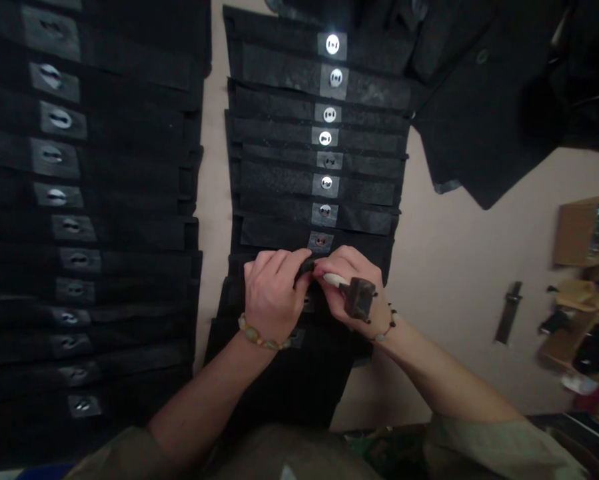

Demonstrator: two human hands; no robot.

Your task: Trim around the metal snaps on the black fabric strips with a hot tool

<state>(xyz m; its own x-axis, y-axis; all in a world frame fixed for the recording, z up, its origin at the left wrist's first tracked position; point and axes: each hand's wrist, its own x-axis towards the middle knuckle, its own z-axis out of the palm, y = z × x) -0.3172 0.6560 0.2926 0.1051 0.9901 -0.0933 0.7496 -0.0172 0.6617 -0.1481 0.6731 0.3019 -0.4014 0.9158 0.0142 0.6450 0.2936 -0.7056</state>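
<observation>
My left hand is closed, thumb and forefinger pinching the edge of a black fabric panel. Right beside it, my right hand is closed on a small tool with a pale shaft and a dark, block-shaped end. The fingertips of both hands meet at the panel, and what lies between them is hidden. Beyond my hands, black panels overlap in a column, each with a grey patch bearing a small round metal fitting with slots.
To the left lies a second column of black panels with similar fittings. Dark fabric pieces lie at the upper right. A dark strap with a buckle rests on the pale table, near cardboard boxes at the right edge.
</observation>
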